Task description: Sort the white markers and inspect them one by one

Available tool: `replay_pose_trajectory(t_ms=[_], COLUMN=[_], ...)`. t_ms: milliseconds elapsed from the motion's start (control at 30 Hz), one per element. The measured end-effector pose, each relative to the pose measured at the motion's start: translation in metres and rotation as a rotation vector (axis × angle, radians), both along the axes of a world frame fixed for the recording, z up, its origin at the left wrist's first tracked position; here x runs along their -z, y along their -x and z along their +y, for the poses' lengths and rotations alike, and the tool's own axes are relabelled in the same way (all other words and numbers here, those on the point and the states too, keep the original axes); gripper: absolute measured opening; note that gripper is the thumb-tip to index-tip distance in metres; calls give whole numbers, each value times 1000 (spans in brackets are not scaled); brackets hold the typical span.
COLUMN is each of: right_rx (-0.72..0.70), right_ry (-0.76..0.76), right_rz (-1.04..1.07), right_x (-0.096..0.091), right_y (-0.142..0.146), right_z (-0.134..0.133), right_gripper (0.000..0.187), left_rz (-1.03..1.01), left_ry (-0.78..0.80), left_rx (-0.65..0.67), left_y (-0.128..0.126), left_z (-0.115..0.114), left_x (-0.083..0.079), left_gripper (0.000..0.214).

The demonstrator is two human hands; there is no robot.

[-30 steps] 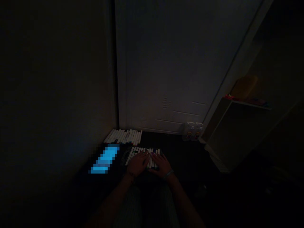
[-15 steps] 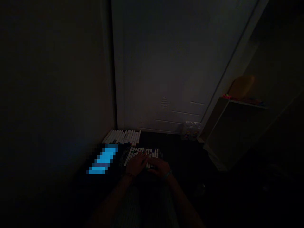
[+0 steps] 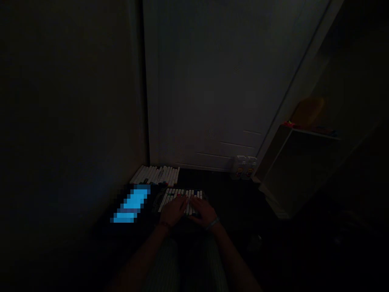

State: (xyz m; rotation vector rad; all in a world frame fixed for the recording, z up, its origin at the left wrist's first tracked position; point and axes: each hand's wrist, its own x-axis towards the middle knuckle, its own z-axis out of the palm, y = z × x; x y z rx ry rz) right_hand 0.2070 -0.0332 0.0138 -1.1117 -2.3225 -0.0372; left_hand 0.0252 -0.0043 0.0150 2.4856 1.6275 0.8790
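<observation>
Two rows of white markers [image 3: 169,194] lie side by side in a dark case or tray, the exact shape of which the dimness hides. My left hand [image 3: 173,211] rests over the middle-left markers, fingers stretched forward and to the right. My right hand [image 3: 205,212] lies on the right part of the rows, its fingers reaching forward and left, thumb apart. The fingertips of both hands come close together over the markers. I see nothing lifted in either hand. Beyond, to the left, a second row of loose white markers [image 3: 156,175] lies on the dark tabletop [image 3: 234,202].
Left of the case glows a pixelated blue screen [image 3: 133,203]. Two clear containers [image 3: 240,168] with coloured labels stand at the back right against a pale panel [image 3: 197,101]. A shelf unit [image 3: 275,156] on the right bears a rounded orange object [image 3: 309,111].
My right hand's fingers have straightened forward over the markers. My left hand has shifted slightly left, and the fingertips of the two hands no longer overlap.
</observation>
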Motion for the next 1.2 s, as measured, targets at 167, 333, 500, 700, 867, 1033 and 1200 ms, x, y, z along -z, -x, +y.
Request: replay_pose_trajectory(t_ms=[167,333,500,700,867,1033,1200], right_rx=[13,26,26,29,29,14,92], right_ry=[34,52,86,77,68,62,13], right_rz=[-11,-8,-9,-12,3,17,82], right_x=[1,4,4,3,3,-1,-5], right_y=[0,-1,-1,-1,-1,1,0], right_z=[1,2,3,3,3,1,-2], right_gripper=[52,49,46,43,40,37,45], left_rz=[-13,-2,7,18,74,107,81], left_ry=[17,13,12,-11,-86,-160,-176], left_rx=[-9,0,-6,4,45,4,-58], left_y=[1,2,3,3,2,2,1], left_z=[0,1,3,3,2,-2,-1], left_x=[1,2,5,5,-2,-11,-10], left_gripper=[34,32,33,32,32,31,36])
